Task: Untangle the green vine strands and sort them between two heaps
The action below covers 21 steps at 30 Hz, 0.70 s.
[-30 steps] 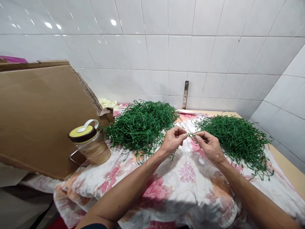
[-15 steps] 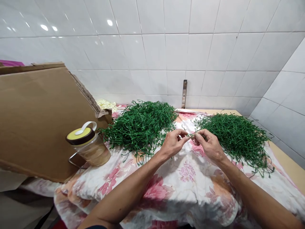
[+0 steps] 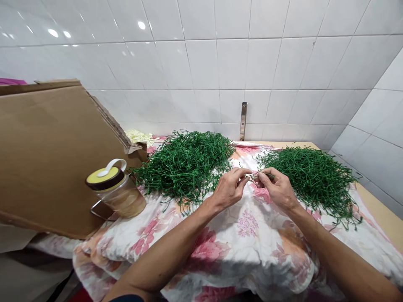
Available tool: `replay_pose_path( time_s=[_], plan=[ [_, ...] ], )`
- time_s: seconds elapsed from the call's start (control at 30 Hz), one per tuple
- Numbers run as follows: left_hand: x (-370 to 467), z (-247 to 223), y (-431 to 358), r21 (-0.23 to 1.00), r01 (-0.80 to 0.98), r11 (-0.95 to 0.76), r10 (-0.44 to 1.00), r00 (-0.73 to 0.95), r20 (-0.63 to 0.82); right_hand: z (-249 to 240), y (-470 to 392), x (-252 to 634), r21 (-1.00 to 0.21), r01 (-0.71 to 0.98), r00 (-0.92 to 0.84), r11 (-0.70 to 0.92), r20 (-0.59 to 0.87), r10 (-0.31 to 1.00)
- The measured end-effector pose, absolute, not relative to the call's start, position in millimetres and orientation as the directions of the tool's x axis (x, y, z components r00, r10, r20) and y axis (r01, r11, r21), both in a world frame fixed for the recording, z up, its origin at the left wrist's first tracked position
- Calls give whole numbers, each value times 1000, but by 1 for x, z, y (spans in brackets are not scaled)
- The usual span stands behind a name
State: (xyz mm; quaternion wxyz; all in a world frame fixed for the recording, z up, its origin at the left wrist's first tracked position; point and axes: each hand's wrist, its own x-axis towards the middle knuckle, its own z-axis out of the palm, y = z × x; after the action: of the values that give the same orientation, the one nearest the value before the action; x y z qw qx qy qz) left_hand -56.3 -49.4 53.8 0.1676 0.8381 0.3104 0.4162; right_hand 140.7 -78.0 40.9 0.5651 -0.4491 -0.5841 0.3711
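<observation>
Between the two piles, my left hand (image 3: 232, 186) and my right hand (image 3: 277, 188) face each other, fingertips a small gap apart. Both pinch thin green stems (image 3: 252, 175) that bridge the gap; how many is too small to tell. The larger heap of green stems (image 3: 189, 163) lies behind and to the left of my left hand. Another heap of green stems (image 3: 311, 176) spreads to the right, just behind my right hand. Under everything is a floral cloth (image 3: 242, 251).
A large cardboard box (image 3: 56, 159) fills the left side. Beside it stands a jar with a yellow lid (image 3: 126, 199) holding brownish liquid. Pale yellow pieces (image 3: 138, 136) lie behind the box. A metal bracket (image 3: 243, 121) is on the tiled wall (image 3: 201, 63).
The view has shifted slightly. My left hand's fingers are a little more curled over the stems, and both hands remain at nearly the same place.
</observation>
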Motion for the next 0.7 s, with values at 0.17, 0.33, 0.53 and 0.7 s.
replay_pose_path(
  time_s=[0.17, 0.33, 0.53, 0.7],
  plan=[
    [-57, 49, -45, 520, 403, -753, 657, 504, 561, 41, -79, 141, -937, 107, 68, 333, 341, 938],
    [-57, 49, -44, 531, 410, -741, 670, 492, 556, 41, -78, 140, -925, 110, 75, 365, 374, 925],
    [-53, 53, -44, 891, 225, -395, 890, 332, 311, 47, -75, 154, -816, 379, 313, 436, 557, 769],
    [-50, 50, -36, 991, 15, -131, 956, 265, 123, 56, -92, 147, -560, 560, 141, 611, 791, 596]
  ],
)
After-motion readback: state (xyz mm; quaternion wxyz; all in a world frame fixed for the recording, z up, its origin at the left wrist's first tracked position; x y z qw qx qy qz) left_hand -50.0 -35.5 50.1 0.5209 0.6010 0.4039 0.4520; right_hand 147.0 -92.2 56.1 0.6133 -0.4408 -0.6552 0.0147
